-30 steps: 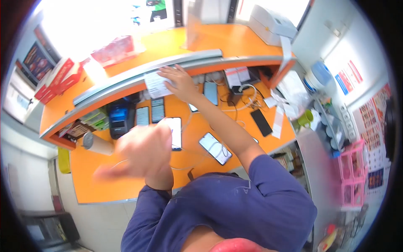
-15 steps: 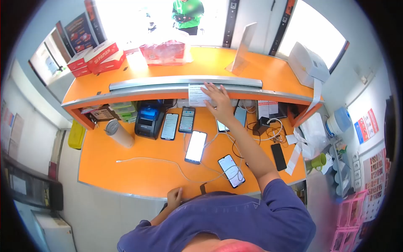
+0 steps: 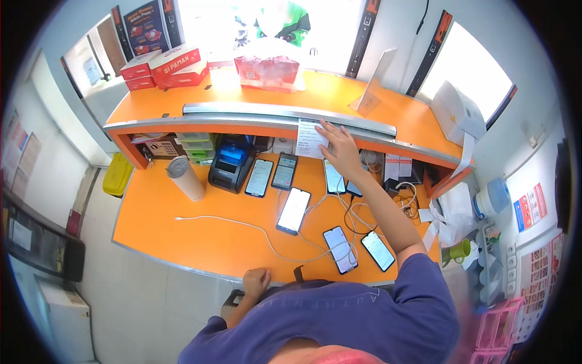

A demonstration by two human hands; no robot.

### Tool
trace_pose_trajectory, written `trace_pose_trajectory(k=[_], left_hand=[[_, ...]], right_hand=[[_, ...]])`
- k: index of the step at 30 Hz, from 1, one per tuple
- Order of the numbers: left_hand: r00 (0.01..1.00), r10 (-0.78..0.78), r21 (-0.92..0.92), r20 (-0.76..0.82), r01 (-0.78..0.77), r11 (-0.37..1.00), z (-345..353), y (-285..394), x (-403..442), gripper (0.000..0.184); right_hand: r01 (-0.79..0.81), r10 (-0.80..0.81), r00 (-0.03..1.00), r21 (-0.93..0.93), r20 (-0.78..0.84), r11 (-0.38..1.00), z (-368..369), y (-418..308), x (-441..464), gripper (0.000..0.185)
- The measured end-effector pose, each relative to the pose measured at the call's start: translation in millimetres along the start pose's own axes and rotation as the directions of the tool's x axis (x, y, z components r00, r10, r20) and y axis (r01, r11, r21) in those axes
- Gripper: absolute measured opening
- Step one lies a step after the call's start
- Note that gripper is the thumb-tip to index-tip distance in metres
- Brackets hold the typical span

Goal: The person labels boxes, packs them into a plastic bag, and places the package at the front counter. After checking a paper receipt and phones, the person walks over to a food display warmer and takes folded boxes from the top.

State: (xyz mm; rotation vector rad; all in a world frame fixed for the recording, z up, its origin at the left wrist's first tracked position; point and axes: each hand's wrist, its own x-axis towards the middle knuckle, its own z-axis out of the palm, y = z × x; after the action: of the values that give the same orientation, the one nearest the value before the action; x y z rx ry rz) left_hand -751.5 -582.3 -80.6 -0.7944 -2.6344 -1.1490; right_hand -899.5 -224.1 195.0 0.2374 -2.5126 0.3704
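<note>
My right hand reaches across the desk with fingers spread, its fingertips on a white printed paper slip. The slip hangs from the metal strip along the shelf edge; the fingers cover its right side. My left hand rests at the front edge of the desk, fingers curled in, with nothing visible in it. Between my hands lie a bright-screened phone, a phone under a looped cable and another lit phone. Two more phones lie beside the black receipt printer.
A beige tumbler stands left of the printer. White cables cross the orange desk. Red boxes and a plastic-wrapped red package sit on the upper counter. A person in green is outside the window.
My view has shifted slightly. My right forearm now lies farther right, uncovering a lit phone; the dark phone at the right is no longer visible. The right hand remains on the slip.
</note>
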Motion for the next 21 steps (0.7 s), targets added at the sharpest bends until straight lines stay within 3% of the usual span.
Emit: trace_pose_trajectory(k=[7,13,16,21], left_hand=[[0.994,0.060,0.049,-0.087,-0.056,0.997,1,3,1,0.034],[0.996,0.007,0.058,-0.090,-0.002,0.998,3,5,-1,0.034],[0.998,-0.011,0.072,-0.068,0.016,0.997,5,2,-2,0.034],[0.991,0.005,0.057,-0.136,0.003,0.998,6,4,-2,0.033]], right_hand=[[0.045,-0.044,0.998,-0.019,0.051,0.999,-7,3,0,0.051],[0.011,-0.019,0.984,-0.051,-0.179,0.999,3,-5,21,0.022],[-0.120,0.101,0.963,-0.063,-0.249,0.991,9,-16,41,0.016],[-0.151,0.135,0.937,-0.024,-0.323,0.988,14,-17,49,0.016]])
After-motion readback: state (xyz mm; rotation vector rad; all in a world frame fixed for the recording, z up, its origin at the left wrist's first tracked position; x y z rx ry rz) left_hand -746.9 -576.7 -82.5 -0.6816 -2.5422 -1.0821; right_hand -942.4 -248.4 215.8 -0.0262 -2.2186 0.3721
